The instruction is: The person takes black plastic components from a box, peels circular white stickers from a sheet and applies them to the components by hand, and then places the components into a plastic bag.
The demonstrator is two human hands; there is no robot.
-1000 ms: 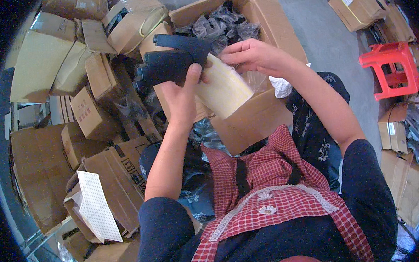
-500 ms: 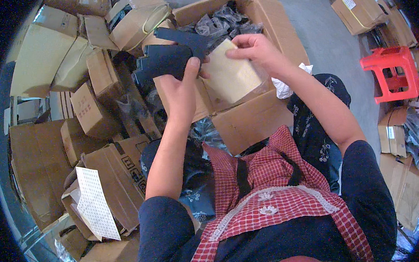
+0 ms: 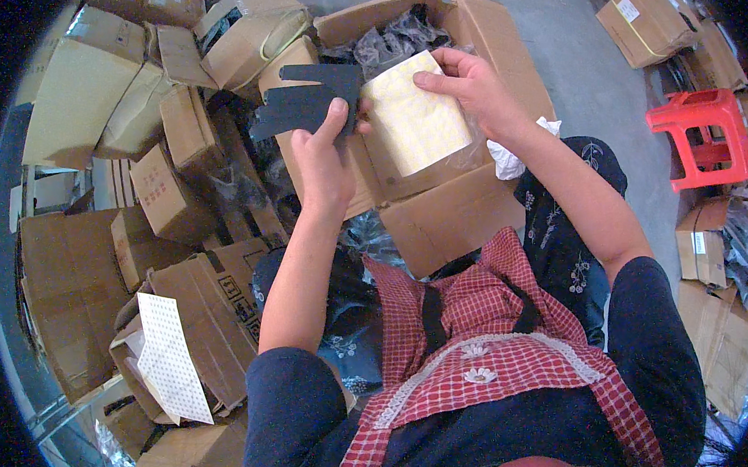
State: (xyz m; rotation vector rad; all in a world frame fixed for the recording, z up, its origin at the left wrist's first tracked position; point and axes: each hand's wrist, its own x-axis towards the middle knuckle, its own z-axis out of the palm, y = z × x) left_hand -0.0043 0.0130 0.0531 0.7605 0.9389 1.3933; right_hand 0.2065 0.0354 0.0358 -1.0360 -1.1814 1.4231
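My left hand (image 3: 325,155) is closed on several flat black pieces (image 3: 306,105), fanned out to the left with thumb on top. What exactly these pieces are I cannot make out. Between the thumb and fingers of my right hand (image 3: 470,86) is the upper right corner of a pale yellow sheet (image 3: 418,115). The sheet hangs tilted, its left edge beside the black pieces. Both are held over an open cardboard box (image 3: 450,216), in which dark items in clear plastic bags (image 3: 396,39) show at the far end.
Cardboard boxes (image 3: 77,286) crowd the left side, with a white dotted sheet (image 3: 172,357) on one of them. Crumpled white paper (image 3: 506,159) lies by the box's right edge. To the right stand a red plastic stool (image 3: 702,141) and more cartons (image 3: 645,18).
My right hand has tipped the yellow sheet up so its face shows brighter and fuller. The black pieces have shifted slightly right and lie closer together. Both hands keep their hold.
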